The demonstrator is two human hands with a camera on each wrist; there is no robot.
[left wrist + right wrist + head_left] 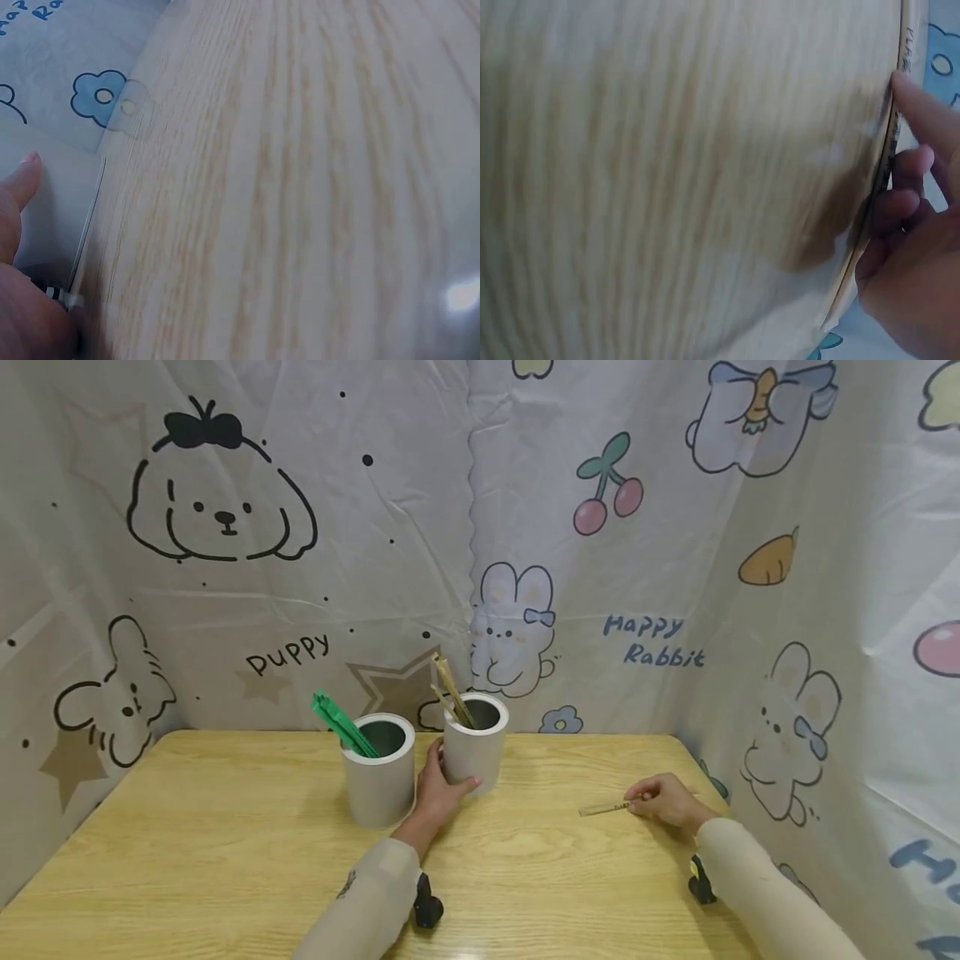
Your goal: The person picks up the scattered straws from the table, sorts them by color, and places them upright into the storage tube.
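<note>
My left hand point(438, 789) grips the right-hand white cup point(480, 753) from its left side, with the thumb across its front. Several tan sticks point(446, 685) lean out of this cup. In the left wrist view, a fingertip lies along the pale cup wall point(56, 217). At the right, my right hand point(663, 802) pinches a thin tan stick point(602, 809) with dark print, low over the table. The right wrist view shows the fingers along the printed stick point(907, 41). Green sticks point(341, 722) stand in a second white cup point(380, 793), just left of my left hand.
The wood-grained table point(225, 868) reaches back to a pale cloth point(405, 485) printed with cartoon figures. This cloth also hangs along the left and right sides. The right hand is near the table's right edge. Black wrist cameras are strapped below both sleeves.
</note>
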